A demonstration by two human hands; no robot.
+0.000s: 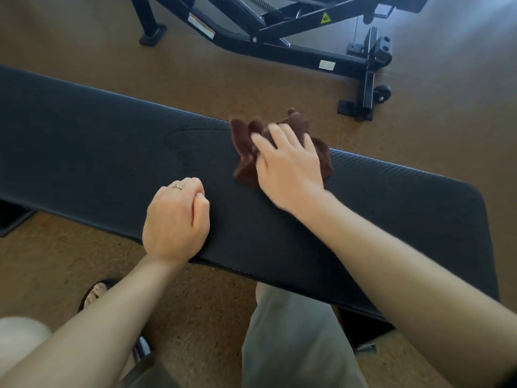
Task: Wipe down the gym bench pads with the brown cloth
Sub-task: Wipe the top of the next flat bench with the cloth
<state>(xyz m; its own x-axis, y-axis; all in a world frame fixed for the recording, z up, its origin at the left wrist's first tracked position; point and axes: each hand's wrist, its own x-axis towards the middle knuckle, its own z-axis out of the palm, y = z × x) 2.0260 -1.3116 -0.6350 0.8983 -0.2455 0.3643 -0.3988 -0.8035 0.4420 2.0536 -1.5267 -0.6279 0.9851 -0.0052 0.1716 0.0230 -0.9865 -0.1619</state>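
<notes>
- The left hand [176,217] sits nearest, on the near edge of the bench [98,152], its fingers curled into a loose fist that holds nothing. It looks to be bracing the body, and keeping it planted there should steady the reach across the pad.
- Just beyond it and off to its right, the right hand [288,169] lies flat on the brown cloth [243,144] with fingers spread and fairly straight, pressing down and not gripping. The hand is slightly blurred, so how hard it presses cannot be told.
- The cloth is bunched under that palm, with folds sticking out past the fingertips toward the far edge of the bench and to the hand's left.
- To wipe well, I would judge that the cloth should be flattened so more of it meets the pad, then drawn in long overlapping strokes along the bench, edges included.
- The long stretch of pad left of both hands, with its faint embossed logo [181,152], probably needs passes too.
- Far beyond the right hand, across the floor, stands 1 black machine frame [307,57].
</notes>
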